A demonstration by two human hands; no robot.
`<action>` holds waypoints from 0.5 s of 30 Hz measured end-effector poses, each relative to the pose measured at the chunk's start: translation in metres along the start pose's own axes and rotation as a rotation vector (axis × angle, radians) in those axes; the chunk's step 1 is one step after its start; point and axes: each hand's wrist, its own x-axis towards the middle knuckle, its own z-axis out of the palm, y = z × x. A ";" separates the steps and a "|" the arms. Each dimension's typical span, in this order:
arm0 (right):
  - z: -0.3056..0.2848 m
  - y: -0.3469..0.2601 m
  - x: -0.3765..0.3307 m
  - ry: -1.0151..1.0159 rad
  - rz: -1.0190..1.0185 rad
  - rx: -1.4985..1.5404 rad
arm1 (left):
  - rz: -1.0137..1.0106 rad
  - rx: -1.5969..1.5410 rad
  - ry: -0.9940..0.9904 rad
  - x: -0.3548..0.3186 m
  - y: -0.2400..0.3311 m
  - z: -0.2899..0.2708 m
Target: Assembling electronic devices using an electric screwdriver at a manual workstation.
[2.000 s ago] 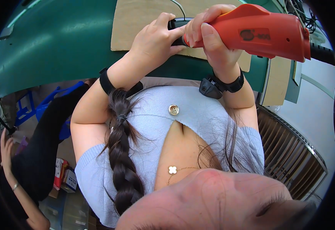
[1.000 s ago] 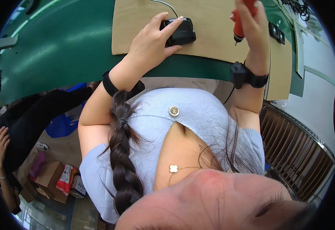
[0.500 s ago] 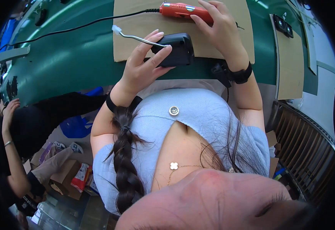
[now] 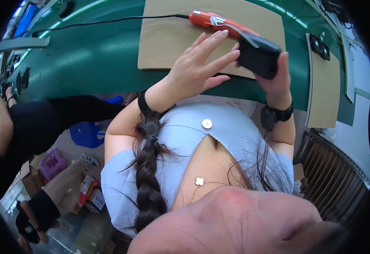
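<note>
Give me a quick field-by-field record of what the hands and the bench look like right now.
right hand: grips a small black box from below, held above the bench
left hand: open, fingers spread, beside the black box, holding nothing
orange power tool: lying on the cardboard sheet, its black cord running off to the left
bench: green top, a second cardboard sheet at the right
wrists: dark bands on both
nearby: another person in black sleeves at the left

Head-worn fisheye — looks steeply down, close over the green bench (image 4: 87, 55).
</note>
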 end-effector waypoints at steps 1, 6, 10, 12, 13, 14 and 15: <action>-0.008 -0.021 0.001 -0.001 -0.107 -0.058 | -0.010 0.002 -0.043 0.000 0.000 -0.001; -0.091 -0.140 -0.024 0.780 -0.754 -0.177 | -0.171 0.179 -0.147 -0.029 -0.013 -0.018; -0.236 -0.208 -0.071 1.374 -0.718 -1.065 | -0.191 0.227 -0.172 -0.038 -0.022 -0.011; -0.275 -0.213 -0.087 1.511 -0.650 -1.257 | -0.180 0.264 -0.183 -0.033 -0.021 -0.009; -0.282 -0.213 -0.086 1.529 -0.529 -1.311 | -0.188 0.290 -0.182 -0.034 -0.020 -0.009; -0.290 -0.213 -0.087 1.544 -0.407 -1.361 | -0.188 0.289 -0.179 -0.035 -0.020 -0.009; -0.297 -0.212 -0.089 1.556 -0.284 -1.406 | -0.190 0.282 -0.183 -0.035 -0.021 -0.009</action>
